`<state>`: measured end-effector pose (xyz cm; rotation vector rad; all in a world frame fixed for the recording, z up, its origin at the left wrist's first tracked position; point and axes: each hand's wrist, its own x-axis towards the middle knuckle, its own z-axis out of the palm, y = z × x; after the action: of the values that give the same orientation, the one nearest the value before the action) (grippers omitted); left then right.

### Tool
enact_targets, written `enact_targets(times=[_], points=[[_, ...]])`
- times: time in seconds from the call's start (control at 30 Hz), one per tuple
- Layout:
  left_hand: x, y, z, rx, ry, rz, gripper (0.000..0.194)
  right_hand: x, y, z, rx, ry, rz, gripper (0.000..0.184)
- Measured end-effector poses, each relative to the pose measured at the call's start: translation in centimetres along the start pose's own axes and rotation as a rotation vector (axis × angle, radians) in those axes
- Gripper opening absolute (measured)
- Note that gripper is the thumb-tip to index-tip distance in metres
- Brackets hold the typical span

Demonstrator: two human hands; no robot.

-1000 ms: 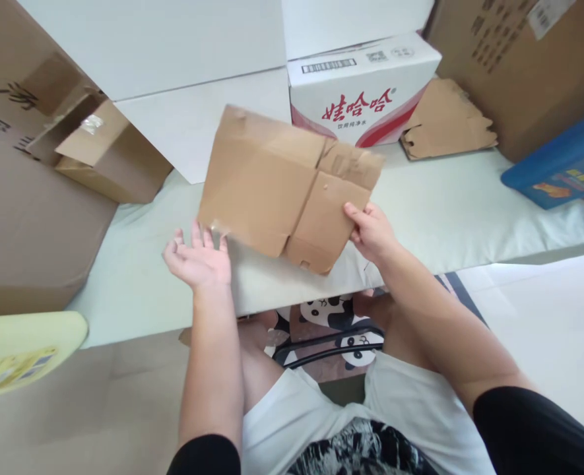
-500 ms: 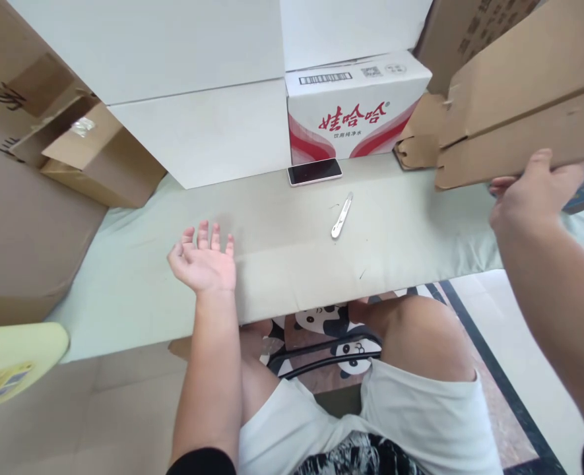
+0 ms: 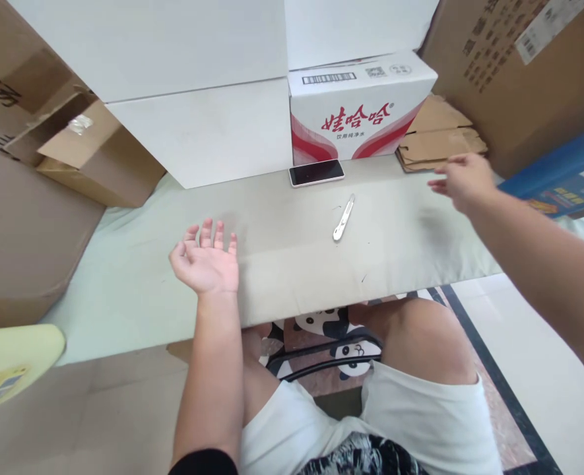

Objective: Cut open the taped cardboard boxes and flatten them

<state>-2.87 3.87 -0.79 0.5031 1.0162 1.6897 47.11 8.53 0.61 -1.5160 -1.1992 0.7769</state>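
Observation:
Palm up on the pale green tablecloth, my left hand (image 3: 206, 260) rests with its fingers loosely curled and apart, holding nothing. My right hand (image 3: 464, 181) is above the table at the right, fingers pointing left and slightly bent, with nothing visible in it. Just behind it lie flattened cardboard boxes (image 3: 437, 146), stacked beside the white and red water carton (image 3: 361, 122). Between my hands a white utility knife (image 3: 344, 218) lies on the cloth. A phone (image 3: 316, 173) with a dark screen lies in front of the carton.
Large white boxes (image 3: 202, 135) stand along the back. An opened cardboard box (image 3: 103, 155) is at the left, near a large brown carton (image 3: 24, 218). At the right are a tall brown carton (image 3: 514, 86) and a blue box (image 3: 563, 175). A yellow chair-like edge (image 3: 19, 359) juts in at lower left.
My right hand has let go of the large folded cardboard, which is out of view now. That hand has moved left toward the flattened stack. My left hand stays put.

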Motion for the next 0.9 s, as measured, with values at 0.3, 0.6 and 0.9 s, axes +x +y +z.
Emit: enact_targets(times=[0.3,0.6,0.9], points=[[-1.0,1.2,-0.4,-0.055,0.065,0.013,0.033,-12.9,-0.8,20.2,-0.67,-0.229,-0.058,0.053],[0.6,-1.6,-0.8,0.566,-0.078,-0.108,0.03,-15.0,-1.0,22.4,-0.913,-0.226,-0.134,0.05],[-3.7,-7.6,1.7,1.181,-0.292,0.093,0.033,-15.0,-1.2,22.2,-0.959,-0.217,-0.161,0.05]])
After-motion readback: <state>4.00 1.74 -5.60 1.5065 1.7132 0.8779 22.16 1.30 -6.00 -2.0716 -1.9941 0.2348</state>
